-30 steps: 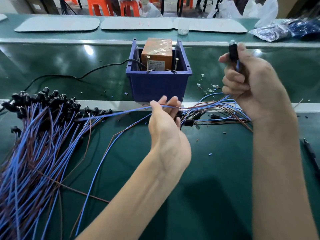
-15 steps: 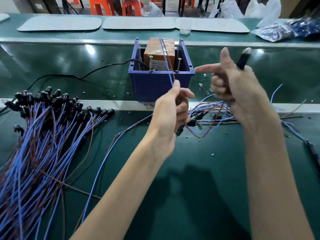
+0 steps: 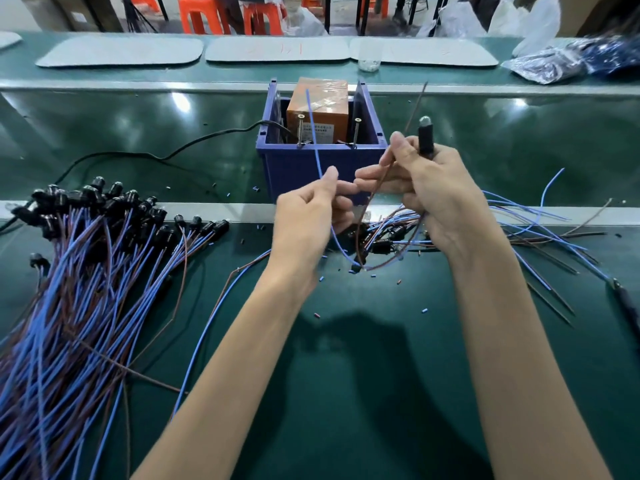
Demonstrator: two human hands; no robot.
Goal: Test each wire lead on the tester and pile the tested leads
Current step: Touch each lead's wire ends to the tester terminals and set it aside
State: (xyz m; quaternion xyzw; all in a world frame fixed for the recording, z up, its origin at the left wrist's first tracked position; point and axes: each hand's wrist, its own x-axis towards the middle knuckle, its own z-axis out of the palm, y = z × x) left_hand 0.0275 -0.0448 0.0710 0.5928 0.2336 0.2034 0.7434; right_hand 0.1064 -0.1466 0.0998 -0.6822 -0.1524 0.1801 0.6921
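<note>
My left hand point(image 3: 308, 216) pinches thin blue wire point(image 3: 313, 133), tip up; right hand point(image 3: 433, 195) grips black bulb socket point(image 3: 425, 140), pinches thin brown wire point(image 3: 416, 105). Tips spread, I judge, to match twin screws point(image 3: 300, 129) on orange box tester point(image 3: 320, 98), twelve o'clock.

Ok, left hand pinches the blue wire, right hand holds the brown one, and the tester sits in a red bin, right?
No: the head view shows the bin is blue, not red. The left hand pinches the blue wire, the right hand holds the brown wire, and the tester sits in it.
</note>
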